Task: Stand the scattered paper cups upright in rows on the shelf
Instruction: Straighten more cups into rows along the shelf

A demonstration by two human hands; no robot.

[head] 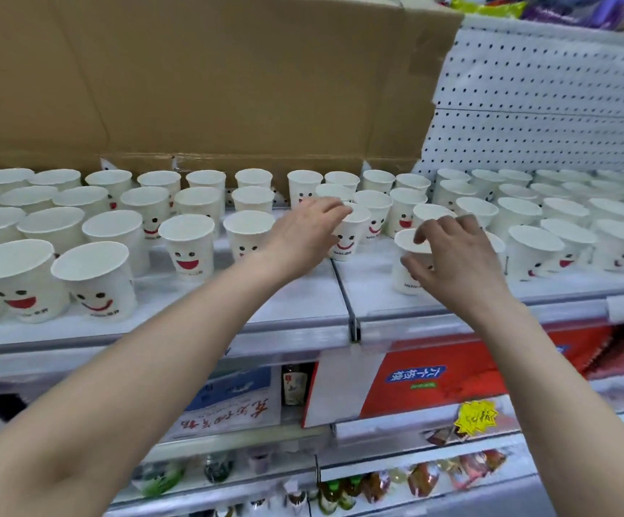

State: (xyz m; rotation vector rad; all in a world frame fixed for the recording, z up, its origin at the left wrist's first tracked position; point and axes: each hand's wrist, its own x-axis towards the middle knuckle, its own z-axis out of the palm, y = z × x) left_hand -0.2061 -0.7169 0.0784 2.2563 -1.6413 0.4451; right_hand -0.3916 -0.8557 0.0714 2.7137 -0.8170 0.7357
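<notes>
- the paper cups (187, 244) stand upright in rows on the white shelf (303, 322), most with a red smiling face to the front; no cup is seen lying down.
- the left hand (303, 233) touches one cup (347, 236) near the middle joint of the shelf, fingers curved around its rim and side.
- the right hand (456, 255) has its fingers half curled around the front cup (409, 263); if they really press it or only hover, one cannot tell.
- such cups look light and thin, so they probably crush or tip easily; a soft hold on the wall just under the stiff rim seems best.
- behind is a cardboard sheet (209, 80) and a pegboard wall (545, 106).
</notes>
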